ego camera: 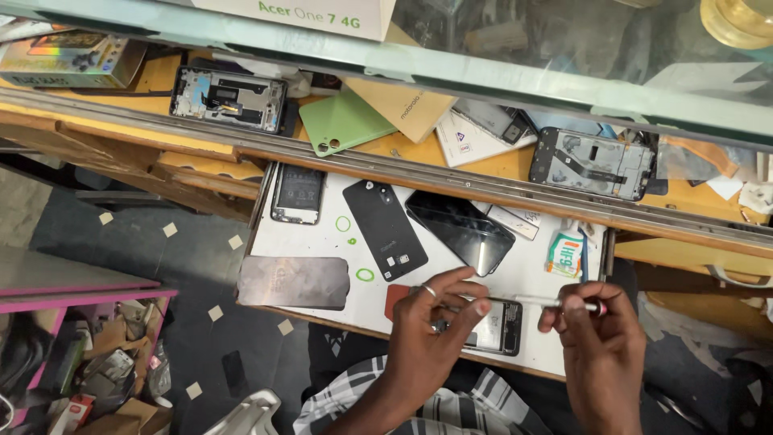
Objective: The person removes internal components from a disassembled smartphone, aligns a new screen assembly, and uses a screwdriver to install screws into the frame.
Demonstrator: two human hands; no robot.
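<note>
- Far left of the white work board [322, 242]: a grey metal plate [294, 282] overhangs the board's left edge, untouched, well apart from both hands.
- Behind it, a phone with its back off [298, 193], then a black back cover [385, 229] and a dark glass panel [459, 231] lie side by side, all loose on the board.
- Left hand [431, 326]: ring on one finger, fingers curled down over the opened phone [495, 326] at the board's near edge, pinning it; thumb and forefinger tips close together above the phone. Whether they pinch a small part I cannot tell, too small to see.
- The opened phone sits between the two hands, partly hidden by the left one, just beside a red piece [394, 300] under the wrist.
- Right hand [596, 342]: clenched lightly round a thin screwdriver [555, 303] with a pink end, held near-horizontal, tip pointing left toward the left fingertips and the phone.
- Doing this well, as I judge it: keep the left hand pressing the phone flat so it cannot slide off the near edge; bring the tip down square on the screw, not slanted, with light turning pressure.
- Risk, I'd say: tip slipping onto the board inside the phone, or a screw dropping to the floor.
- Right of the hands: a small white-and-green tube [564, 254] near the board's right edge, not touched.
</note>
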